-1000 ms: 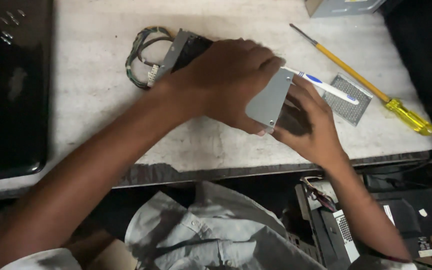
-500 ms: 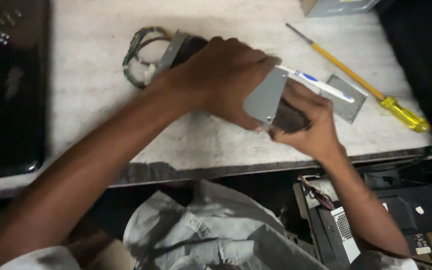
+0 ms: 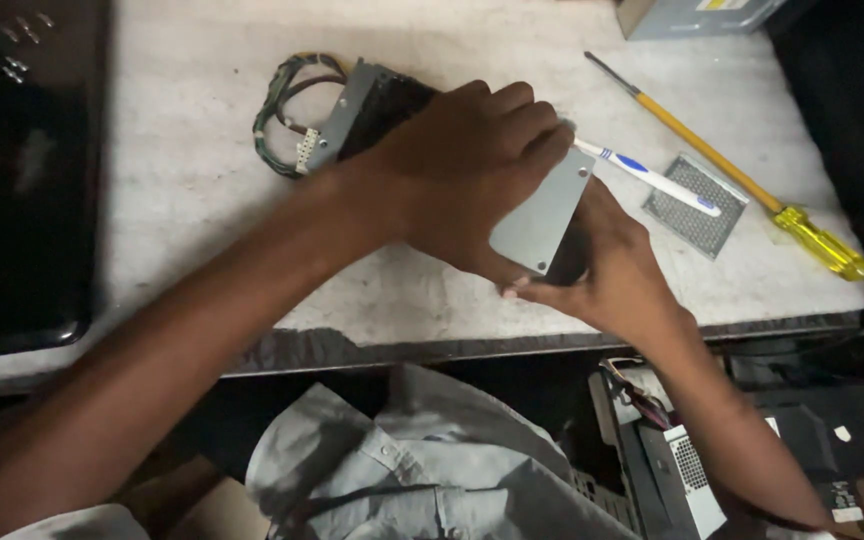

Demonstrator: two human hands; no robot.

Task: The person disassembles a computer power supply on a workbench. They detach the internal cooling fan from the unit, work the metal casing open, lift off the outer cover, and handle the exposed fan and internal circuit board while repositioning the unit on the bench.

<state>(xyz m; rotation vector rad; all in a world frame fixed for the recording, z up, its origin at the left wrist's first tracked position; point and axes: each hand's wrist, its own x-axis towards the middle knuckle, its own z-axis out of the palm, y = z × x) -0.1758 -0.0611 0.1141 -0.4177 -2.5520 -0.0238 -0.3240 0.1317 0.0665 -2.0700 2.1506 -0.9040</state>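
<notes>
Pale worn tabletop (image 3: 192, 200), dark front edge. Black panel (image 3: 12, 200) at left. Dim clutter below; light falls from above.

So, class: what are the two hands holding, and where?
A grey metal box: left hand presses on top, right hand grips its near end.

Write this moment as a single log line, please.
left hand: pressed on top of grey metal power supply box | right hand: gripping its near end | toothbrush, yellow-handled screwdriver: lying on table
</notes>
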